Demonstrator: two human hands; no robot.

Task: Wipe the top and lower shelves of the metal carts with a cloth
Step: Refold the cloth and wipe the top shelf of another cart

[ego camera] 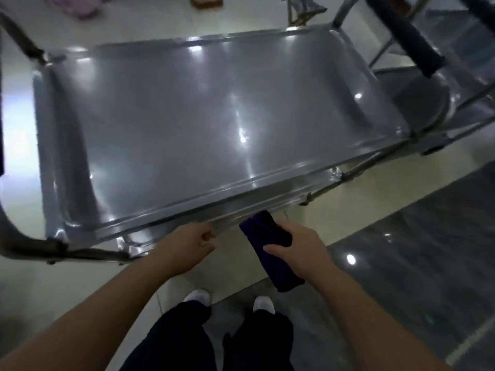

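Observation:
A shiny metal cart fills the view, and its top shelf (pixel 187 116) is bare and reflects ceiling lights. My left hand (pixel 184 247) curls around the near rim of the top shelf at its middle. My right hand (pixel 300 250) grips a folded dark purple cloth (pixel 270 239), whose top end touches the near rim just right of my left hand. The cloth's lower end hangs below my hand. The lower shelf is almost fully hidden under the top one.
A second metal cart (pixel 434 103) with a dark padded handle (pixel 401 33) stands at the right, close to the first cart's end. The curved push handle (pixel 16 236) sits at the left. My legs and white shoes (pixel 198 295) are on the floor below.

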